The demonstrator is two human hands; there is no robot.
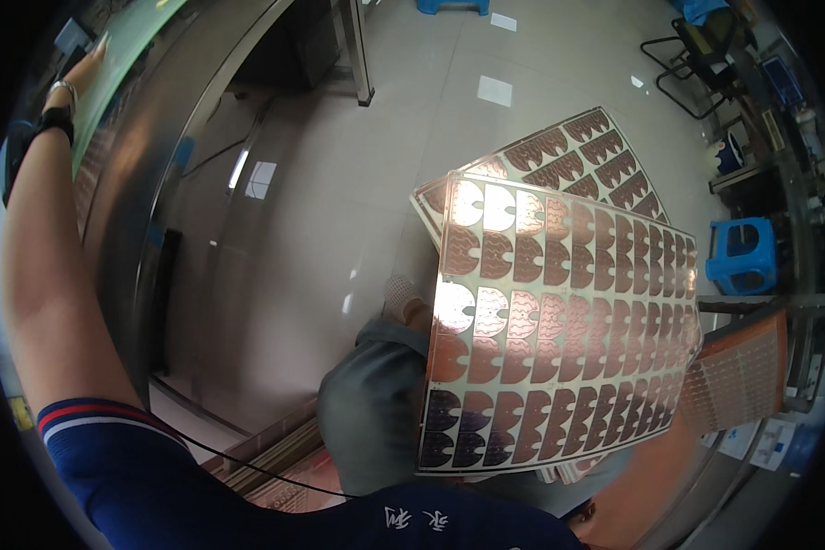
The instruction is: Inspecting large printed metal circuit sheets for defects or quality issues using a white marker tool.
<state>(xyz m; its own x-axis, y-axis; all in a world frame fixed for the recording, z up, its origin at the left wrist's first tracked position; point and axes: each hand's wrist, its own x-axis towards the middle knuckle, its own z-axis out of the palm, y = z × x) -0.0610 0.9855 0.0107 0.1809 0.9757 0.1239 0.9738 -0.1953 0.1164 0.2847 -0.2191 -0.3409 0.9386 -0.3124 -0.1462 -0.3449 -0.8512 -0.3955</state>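
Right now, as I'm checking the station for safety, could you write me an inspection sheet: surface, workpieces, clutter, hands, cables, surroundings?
Surface: metal bench along the left side.
Workpieces: front copper-patterned panel overlaps a rear panel; a pale green sheet is at upper left.
Clutter: stacked panels at the lower edge, left of the leg.
Left hand: at the edge of the green sheet; whether the fingers grip it is unclear.
Right hand: out of sight; the right forearm runs up behind the front panel.
Cables: thin black cord from the left sleeve across the shirt.
Surroundings: shiny tiled floor, blue stool at right, dark chair at upper right.
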